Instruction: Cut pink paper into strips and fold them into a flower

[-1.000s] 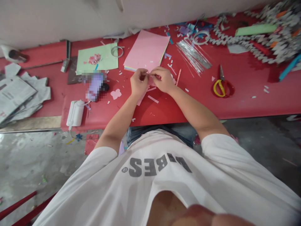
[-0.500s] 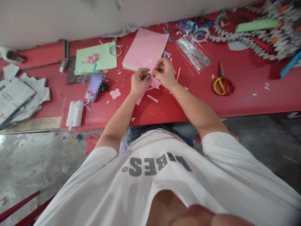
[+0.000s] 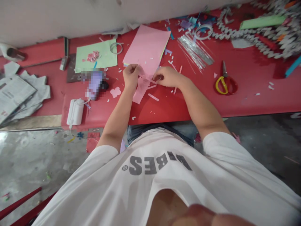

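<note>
Stretched between my two hands is a thin pink paper strip [image 3: 148,78]. My left hand [image 3: 131,75] pinches its left end, and my right hand [image 3: 166,77] pinches the right end. Under the strip lies a narrow piece of pink paper [image 3: 140,94] on the red table. Just beyond my hands rests a stack of coloured paper sheets [image 3: 148,44], pink on top. Another loose pink strip [image 3: 153,97] lies nearer to me. A pink flower-shaped cutout [image 3: 115,92] sits left of my left hand, and a striped pink stick [image 3: 178,79] lies beyond my right wrist.
Scissors [image 3: 225,84] with yellow and red handles lie at right, below clear thin strips [image 3: 196,50]. At left are a green sheet [image 3: 80,58] with small pink pieces, a tape roll [image 3: 116,48], a phone [image 3: 95,84] and a white power bank [image 3: 75,112]. Grey garlands [image 3: 251,40] fill the far right.
My hands were close together before; now they are apart with the strip pulled out between them. My left hand moved left, and my right hand came slightly nearer and turned.
</note>
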Demonstrator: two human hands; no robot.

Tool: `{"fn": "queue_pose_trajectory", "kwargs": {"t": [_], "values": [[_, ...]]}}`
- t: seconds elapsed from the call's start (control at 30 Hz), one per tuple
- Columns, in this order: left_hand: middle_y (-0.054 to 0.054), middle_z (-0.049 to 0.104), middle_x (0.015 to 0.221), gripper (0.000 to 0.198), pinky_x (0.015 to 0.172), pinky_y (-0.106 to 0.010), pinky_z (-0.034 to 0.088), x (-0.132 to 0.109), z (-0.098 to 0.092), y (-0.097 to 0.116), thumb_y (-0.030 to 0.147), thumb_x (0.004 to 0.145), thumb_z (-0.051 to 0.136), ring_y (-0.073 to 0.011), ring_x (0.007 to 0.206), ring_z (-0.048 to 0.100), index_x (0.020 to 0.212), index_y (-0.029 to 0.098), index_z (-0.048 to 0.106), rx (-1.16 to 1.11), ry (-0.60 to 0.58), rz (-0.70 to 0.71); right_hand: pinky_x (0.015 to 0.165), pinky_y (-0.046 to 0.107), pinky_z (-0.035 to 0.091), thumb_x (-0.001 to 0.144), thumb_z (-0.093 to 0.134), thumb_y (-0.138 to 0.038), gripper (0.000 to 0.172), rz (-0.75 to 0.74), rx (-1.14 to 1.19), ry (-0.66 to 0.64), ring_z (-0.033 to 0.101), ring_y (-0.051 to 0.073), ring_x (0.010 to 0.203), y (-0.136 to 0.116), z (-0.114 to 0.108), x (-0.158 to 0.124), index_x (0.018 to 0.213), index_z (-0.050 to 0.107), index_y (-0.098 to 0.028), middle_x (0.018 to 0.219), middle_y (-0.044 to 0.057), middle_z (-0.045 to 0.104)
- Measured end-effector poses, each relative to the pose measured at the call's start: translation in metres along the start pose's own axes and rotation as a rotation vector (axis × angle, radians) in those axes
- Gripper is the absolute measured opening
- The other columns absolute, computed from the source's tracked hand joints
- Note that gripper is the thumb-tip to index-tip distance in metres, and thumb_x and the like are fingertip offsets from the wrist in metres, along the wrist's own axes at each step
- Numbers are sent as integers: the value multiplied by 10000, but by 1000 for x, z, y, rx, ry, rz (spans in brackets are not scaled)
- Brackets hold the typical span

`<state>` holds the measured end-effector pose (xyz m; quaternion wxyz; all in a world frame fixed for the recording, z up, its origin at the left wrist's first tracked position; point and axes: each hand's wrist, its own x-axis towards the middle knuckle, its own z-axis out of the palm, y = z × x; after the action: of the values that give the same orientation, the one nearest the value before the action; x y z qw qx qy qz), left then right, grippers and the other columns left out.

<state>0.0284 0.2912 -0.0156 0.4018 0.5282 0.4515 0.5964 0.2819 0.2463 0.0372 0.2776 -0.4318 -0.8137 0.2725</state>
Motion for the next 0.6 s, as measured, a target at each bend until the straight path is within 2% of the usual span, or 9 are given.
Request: {"fn": "queue_pose_trajectory", "kwargs": {"t": [0.07, 0.1, 0.17, 0.23, 0.3, 0.37, 0.5, 0.6], "values": [[-2, 652, 746, 680, 588, -307, 511, 8, -8, -3, 898, 792, 878, -147, 648, 626, 916, 248, 723, -13, 53, -45, 914, 484, 609, 881, 899, -373, 172, -15, -86, -154, 740, 280, 861, 3, -6, -5, 1019, 896, -269, 900, 43, 785], [0, 643, 739, 732, 582, -315, 502, 11, -11, -5, 951, 743, 874, -146, 647, 613, 904, 255, 714, -17, 70, -66, 930, 496, 606, 874, 896, -345, 176, -18, -108, -180, 740, 289, 881, 4, -6, -6, 1040, 909, -287, 918, 44, 790], [8, 635, 737, 827, 586, -322, 492, 14, -14, -7, 1048, 678, 828, -134, 661, 596, 908, 265, 690, -12, 82, -96, 967, 511, 607, 865, 891, -298, 225, -35, -111, -180, 741, 307, 959, 7, -2, -6, 1088, 919, -312, 1035, 60, 806], [16, 626, 737, 877, 602, -328, 490, 15, -14, -8, 1111, 695, 736, -125, 688, 598, 934, 271, 661, 10, 69, -103, 984, 511, 615, 863, 898, -282, 240, -43, -77, -175, 734, 313, 1009, 10, 4, -5, 1099, 918, -316, 1125, 74, 802], [18, 612, 734, 865, 611, -333, 479, 14, -12, -8, 1114, 762, 669, -129, 709, 609, 957, 272, 643, 33, 53, -89, 992, 510, 620, 872, 913, -293, 189, -27, -44, -159, 726, 306, 1004, 13, 9, -3, 1060, 911, -304, 1113, 78, 792], [12, 618, 749, 829, 612, -335, 465, 12, -11, -5, 1075, 795, 700, -134, 710, 605, 962, 264, 652, 30, 53, -84, 1000, 515, 615, 876, 929, -292, 145, -19, -45, -141, 717, 296, 980, 15, 12, -1, 1019, 902, -287, 1072, 75, 785], [-22, 651, 815, 849, 616, -347, 456, 12, -12, -1, 1036, 693, 830, -147, 711, 593, 937, 237, 681, -13, 94, -81, 1005, 526, 599, 848, 974, -264, 158, -46, -78, -136, 705, 284, 944, 16, 15, 2, 987, 900, -261, 1051, 72, 789], [5, 591, 756, 901, 599, -341, 406, 17, -16, 1, 1122, 734, 681, -130, 675, 527, 944, 247, 644, 61, 110, -76, 1002, 503, 604, 887, 948, -323, 121, -63, -136, -129, 716, 278, 961, 15, 17, 3, 981, 900, -264, 1053, 66, 813]]}}
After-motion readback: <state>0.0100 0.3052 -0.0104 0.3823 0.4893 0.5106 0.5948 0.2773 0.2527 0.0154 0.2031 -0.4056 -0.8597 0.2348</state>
